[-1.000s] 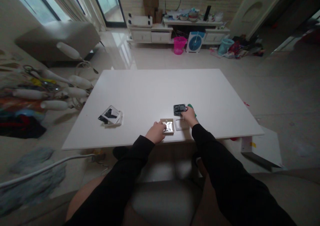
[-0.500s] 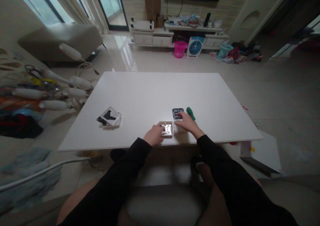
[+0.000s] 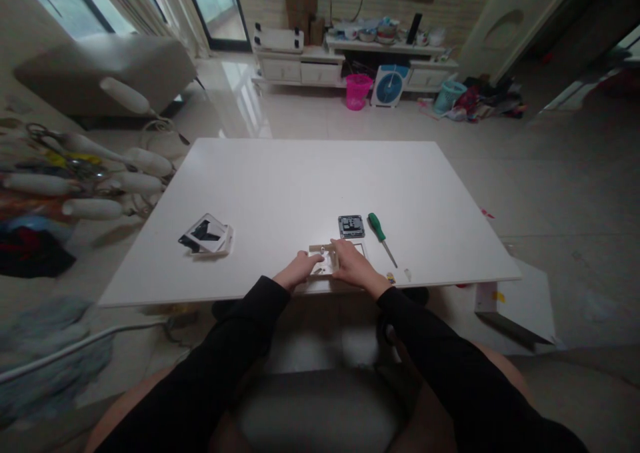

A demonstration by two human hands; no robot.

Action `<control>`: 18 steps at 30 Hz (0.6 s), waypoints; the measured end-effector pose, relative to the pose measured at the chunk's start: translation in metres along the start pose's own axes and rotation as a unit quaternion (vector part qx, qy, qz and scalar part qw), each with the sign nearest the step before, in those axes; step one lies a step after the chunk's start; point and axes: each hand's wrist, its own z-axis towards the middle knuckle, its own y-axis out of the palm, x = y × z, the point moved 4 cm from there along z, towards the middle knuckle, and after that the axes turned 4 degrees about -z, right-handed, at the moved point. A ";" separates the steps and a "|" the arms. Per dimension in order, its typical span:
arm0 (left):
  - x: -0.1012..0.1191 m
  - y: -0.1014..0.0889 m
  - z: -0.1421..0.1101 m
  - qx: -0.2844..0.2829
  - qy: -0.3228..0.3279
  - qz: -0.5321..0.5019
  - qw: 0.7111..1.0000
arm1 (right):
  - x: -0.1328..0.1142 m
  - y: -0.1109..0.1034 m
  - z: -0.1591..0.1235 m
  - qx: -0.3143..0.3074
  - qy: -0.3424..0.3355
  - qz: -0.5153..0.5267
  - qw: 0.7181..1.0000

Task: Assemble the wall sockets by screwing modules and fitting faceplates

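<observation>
A small, shallow, square white box (image 3: 328, 265), open at the top, is between my hands at the table's front edge. My left hand (image 3: 297, 270) grips its left side, thumb reaching over the wall. On the right side, my right hand (image 3: 356, 266) is closed around the wall. Part of a white square frame (image 3: 363, 247) shows behind my right hand, which hides the rest. Just beyond lies a dark square plate (image 3: 351, 226) with a pale pattern. To its right rests a green-handled screwdriver (image 3: 377, 228), its shaft pointing toward me.
Near the front edge of the white table (image 3: 280, 179) lie a tiny yellowish piece (image 3: 391, 278) and a small clear piece (image 3: 408, 275). A stack of white square parts with a black piece (image 3: 209, 237) sits at the left. A white panel (image 3: 520, 303) stands below the table's right end.
My right hand has moved left and toward me, from over a white piece onto the box's right side. The screwdriver's shaft and the tiny pieces are now uncovered. My view has shifted slightly.
</observation>
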 end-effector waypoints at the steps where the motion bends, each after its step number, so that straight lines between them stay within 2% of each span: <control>1: 0.000 0.001 -0.001 -0.005 -0.001 -0.024 1.000 | -0.004 -0.003 0.000 0.006 0.000 -0.002 1.000; 4: 0.003 0.003 -0.004 -0.021 -0.005 -0.117 0.993 | -0.017 -0.017 -0.001 0.053 -0.011 0.012 0.998; 8: 0.007 0.005 -0.005 -0.024 -0.019 -0.241 0.970 | -0.030 -0.033 -0.001 0.128 -0.052 0.045 0.989; 10: 0.008 0.006 -0.005 -0.029 -0.041 -0.318 0.947 | -0.035 -0.037 -0.001 0.154 -0.066 0.048 0.985; 14: 0.010 0.011 -0.005 -0.066 -0.080 -0.481 0.871 | -0.046 -0.040 -0.004 0.181 -0.107 0.014 0.978; 18: 0.014 0.011 -0.008 -0.092 -0.066 -0.526 0.843 | -0.056 -0.039 -0.008 0.181 -0.196 -0.061 0.962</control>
